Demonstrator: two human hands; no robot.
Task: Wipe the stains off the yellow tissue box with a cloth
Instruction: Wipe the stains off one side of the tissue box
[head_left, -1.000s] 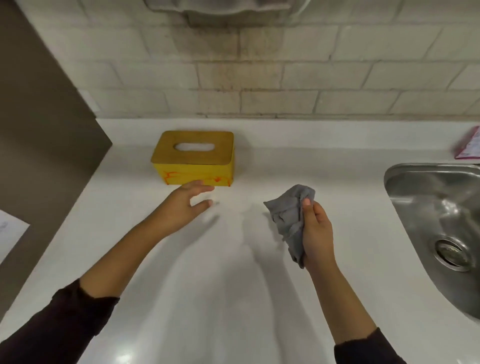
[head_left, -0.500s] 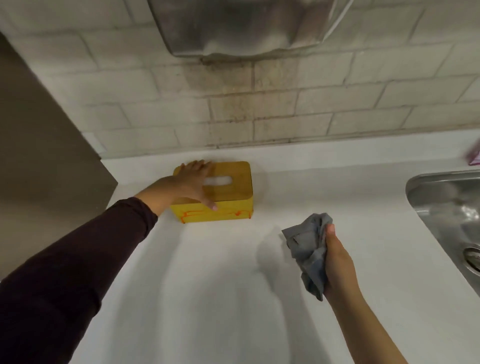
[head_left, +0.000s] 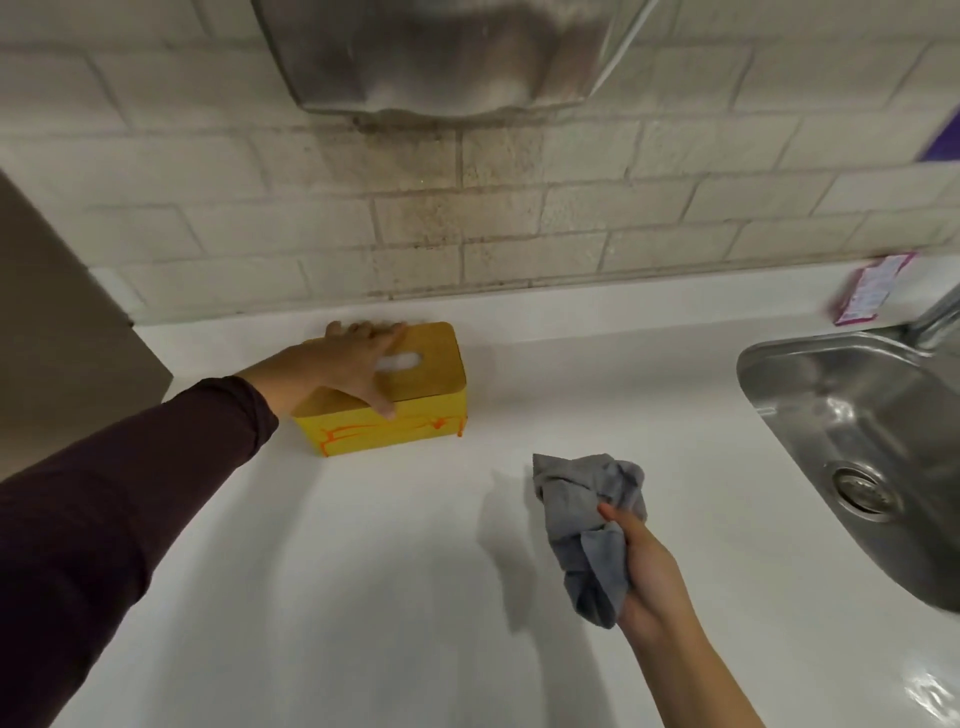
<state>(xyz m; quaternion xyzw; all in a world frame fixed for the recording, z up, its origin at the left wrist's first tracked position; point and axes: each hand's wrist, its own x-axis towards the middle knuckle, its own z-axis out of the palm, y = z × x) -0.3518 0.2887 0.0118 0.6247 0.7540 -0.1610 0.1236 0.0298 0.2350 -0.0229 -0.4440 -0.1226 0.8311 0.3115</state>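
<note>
Notably, the yellow tissue box (head_left: 387, 402) sat left of frame centre on the white counter (head_left: 363, 571), close to the tiled wall, its long axis running left to right across the frame. The left hand (head_left: 343, 364) lay spread over its lid, fingers wrapped over the far edge and thumb on the front face, bracing it. Orange stains (head_left: 384, 428) marked that front face. The right hand (head_left: 649, 571), clenched on the bunched grey cloth (head_left: 589, 519), hung lower right of centre, apart from the box. The box lay up and to the left of the cloth; the stained face was turned toward it, unobstructed.
</note>
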